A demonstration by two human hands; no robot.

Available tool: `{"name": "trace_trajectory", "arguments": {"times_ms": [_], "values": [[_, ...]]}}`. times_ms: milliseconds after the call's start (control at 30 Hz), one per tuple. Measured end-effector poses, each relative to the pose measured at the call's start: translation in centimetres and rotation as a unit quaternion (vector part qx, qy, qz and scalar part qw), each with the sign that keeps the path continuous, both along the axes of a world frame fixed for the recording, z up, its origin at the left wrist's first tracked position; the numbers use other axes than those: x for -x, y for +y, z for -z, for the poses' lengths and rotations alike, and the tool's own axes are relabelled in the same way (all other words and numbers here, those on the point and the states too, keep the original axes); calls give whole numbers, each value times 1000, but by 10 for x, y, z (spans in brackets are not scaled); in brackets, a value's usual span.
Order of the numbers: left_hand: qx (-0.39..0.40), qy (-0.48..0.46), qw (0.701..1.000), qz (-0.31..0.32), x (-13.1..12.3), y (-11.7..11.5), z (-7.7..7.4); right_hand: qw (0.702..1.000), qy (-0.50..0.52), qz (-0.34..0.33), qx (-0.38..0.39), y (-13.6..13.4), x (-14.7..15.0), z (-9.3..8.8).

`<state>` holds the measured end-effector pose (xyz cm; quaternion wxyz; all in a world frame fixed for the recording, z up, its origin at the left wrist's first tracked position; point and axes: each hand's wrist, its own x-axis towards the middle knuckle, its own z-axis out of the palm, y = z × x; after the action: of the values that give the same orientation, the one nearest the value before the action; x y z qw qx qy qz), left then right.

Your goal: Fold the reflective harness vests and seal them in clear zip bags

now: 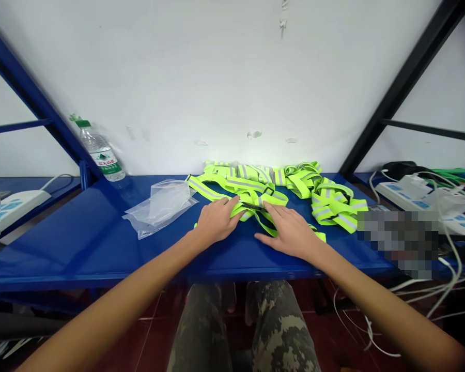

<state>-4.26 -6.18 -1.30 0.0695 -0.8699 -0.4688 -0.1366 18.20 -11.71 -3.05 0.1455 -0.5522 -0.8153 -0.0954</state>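
Note:
A tangle of neon-yellow reflective straps (240, 183) with grey stripes and black buckles lies in the middle of the blue table. My left hand (217, 219) has its thumb and fingers closed on a strap at the tangle's near side. On the right, my right hand (292, 232) rests palm down over the same straps, its thumb spread away from the fingers. Between both hands runs a black strip (253, 206), touched by the right fingertips. Part of the webbing is hidden under the hands.
More bundled reflective straps (339, 204) lie right and behind. A clear plastic bag (160, 206) is left of the hands, with a water bottle (104, 155) by the wall. Power strips (406, 199) and loose white cables are at the right. The blue table (81, 232) ends before my knees.

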Motion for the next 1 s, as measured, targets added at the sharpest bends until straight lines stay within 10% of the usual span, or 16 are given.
{"name": "trace_trajectory", "arguments": {"times_ms": [333,633,833,1000], "values": [[49,107,990,75,20,24,-19,985,-106,107,86,40,-25,-37],[144,138,979,48,22,-4,-19,984,-116,66,121,25,-52,-26],[96,104,989,-48,15,18,-5,970,-149,99,167,27,-55,-30],[55,23,987,-152,4,47,3,971,-147,185,45,33,-42,-38]]}}
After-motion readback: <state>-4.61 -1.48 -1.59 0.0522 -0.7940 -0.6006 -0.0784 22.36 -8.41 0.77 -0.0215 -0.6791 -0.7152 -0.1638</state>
